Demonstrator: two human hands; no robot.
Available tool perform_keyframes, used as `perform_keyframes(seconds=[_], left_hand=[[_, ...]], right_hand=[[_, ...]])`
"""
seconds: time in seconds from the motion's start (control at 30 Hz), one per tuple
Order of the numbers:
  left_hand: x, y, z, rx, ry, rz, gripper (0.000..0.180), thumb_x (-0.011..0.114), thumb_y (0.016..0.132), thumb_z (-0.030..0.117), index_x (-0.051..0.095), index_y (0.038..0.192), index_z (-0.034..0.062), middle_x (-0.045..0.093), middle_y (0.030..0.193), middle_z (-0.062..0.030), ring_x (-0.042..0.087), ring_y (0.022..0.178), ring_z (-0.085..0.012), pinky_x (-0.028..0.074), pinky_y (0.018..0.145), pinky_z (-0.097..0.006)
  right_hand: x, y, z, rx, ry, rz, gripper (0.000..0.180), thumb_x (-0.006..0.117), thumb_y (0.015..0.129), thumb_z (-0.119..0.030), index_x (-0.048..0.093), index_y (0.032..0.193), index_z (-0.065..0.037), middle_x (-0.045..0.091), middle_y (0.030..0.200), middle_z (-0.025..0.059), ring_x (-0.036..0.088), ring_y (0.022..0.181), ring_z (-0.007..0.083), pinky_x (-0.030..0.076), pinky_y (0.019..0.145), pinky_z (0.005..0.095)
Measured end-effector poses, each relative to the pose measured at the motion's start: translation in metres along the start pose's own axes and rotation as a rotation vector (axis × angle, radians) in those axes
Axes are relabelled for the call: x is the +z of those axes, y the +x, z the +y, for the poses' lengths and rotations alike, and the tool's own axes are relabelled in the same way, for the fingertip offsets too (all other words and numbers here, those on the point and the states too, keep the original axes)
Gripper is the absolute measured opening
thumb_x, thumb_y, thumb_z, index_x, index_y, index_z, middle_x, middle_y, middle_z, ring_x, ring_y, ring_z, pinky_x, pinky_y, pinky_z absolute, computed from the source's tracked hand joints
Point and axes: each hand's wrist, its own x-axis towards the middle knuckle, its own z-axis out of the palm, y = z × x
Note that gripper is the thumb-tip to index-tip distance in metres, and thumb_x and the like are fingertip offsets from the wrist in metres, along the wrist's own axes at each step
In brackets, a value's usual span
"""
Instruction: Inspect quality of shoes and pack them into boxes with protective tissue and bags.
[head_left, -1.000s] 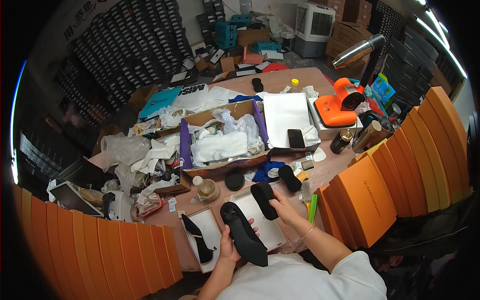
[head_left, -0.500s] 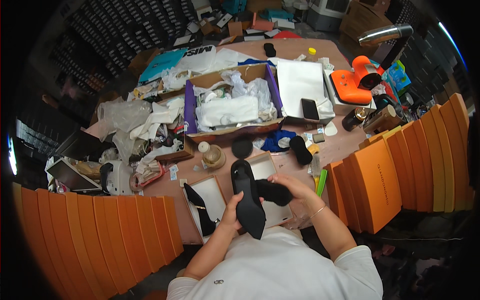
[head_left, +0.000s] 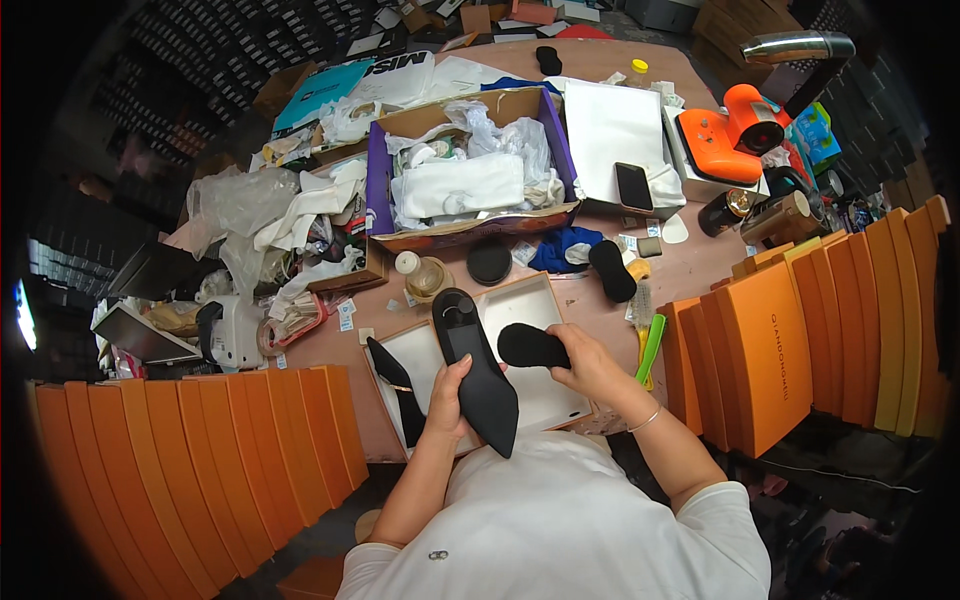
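Orange boxes (head_left: 200, 460) flank the narrow gap between shoe (head_left: 488, 395) and pad (head_left: 530, 347).

I see plain black on the held shoe (head_left: 480, 385) and the pad (head_left: 530, 347), and black with a gold band on the boxed shoe (head_left: 408, 410). My view also shows a purple-and-brown carton (head_left: 379, 185), a bright green handle (head_left: 651, 348), a vivid orange machine (head_left: 715, 147) and orange boxes (head_left: 200, 460).

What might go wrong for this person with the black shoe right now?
The left hand alone holds the black shoe, so it could slip and drop. The shoe's far end appears close to the jar with a white cap; a careless swing might knock it over. The orange boxes stand near the right arm, so a wide elbow movement could perhaps bump them.
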Motion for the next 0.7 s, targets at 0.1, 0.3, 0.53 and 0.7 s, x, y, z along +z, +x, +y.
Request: perform_keyframes(seconds=[0.1,0.3,0.53,0.7], left_hand=[[0.009,-0.009,0.013,0.039,0.142,-0.118,0.045,0.056,0.089,0.030,0.050,0.119,-0.0028,0.064,0.100,-0.0205,0.067,0.085,-0.0218,0.058,0.068,-0.030],[0.011,-0.005,-0.005,-0.136,0.110,-0.183,0.050,0.056,0.088,0.034,0.051,0.120,-0.0033,0.065,0.096,-0.0161,0.067,0.082,-0.0206,0.057,0.069,-0.030],[0.024,-0.012,-0.025,-0.067,-0.181,-0.003,0.048,0.056,0.086,0.041,0.054,0.116,0.0027,0.064,0.097,-0.0128,0.066,0.083,-0.0220,0.057,0.072,-0.035],[0.018,-0.018,-0.030,-0.056,-0.120,0.013,0.051,0.055,0.086,0.043,0.054,0.118,0.0039,0.064,0.101,-0.0126,0.065,0.090,-0.0221,0.056,0.078,-0.036]], right_hand=[[-0.009,-0.002,-0.003,-0.134,-0.096,-0.095,0.047,0.067,0.068,-0.003,0.054,0.113,0.000,0.056,0.105,0.0177,0.057,0.097,0.0369,0.048,0.085,0.0393],[-0.034,0.003,-0.031,-0.087,0.336,-0.145,0.038,0.065,0.071,-0.004,0.058,0.109,-0.002,0.057,0.111,0.0144,0.057,0.105,0.0308,0.045,0.092,0.0361],[0.041,-0.005,-0.016,-0.009,0.641,0.227,0.044,0.060,0.089,-0.021,0.051,0.127,-0.003,0.045,0.137,0.0163,0.044,0.127,0.0301,0.034,0.106,0.0350],[0.048,-0.025,-0.035,0.031,0.794,0.071,0.059,0.053,0.097,-0.029,0.028,0.146,-0.005,0.039,0.142,0.0183,0.037,0.132,0.0282,0.030,0.108,0.0332]])
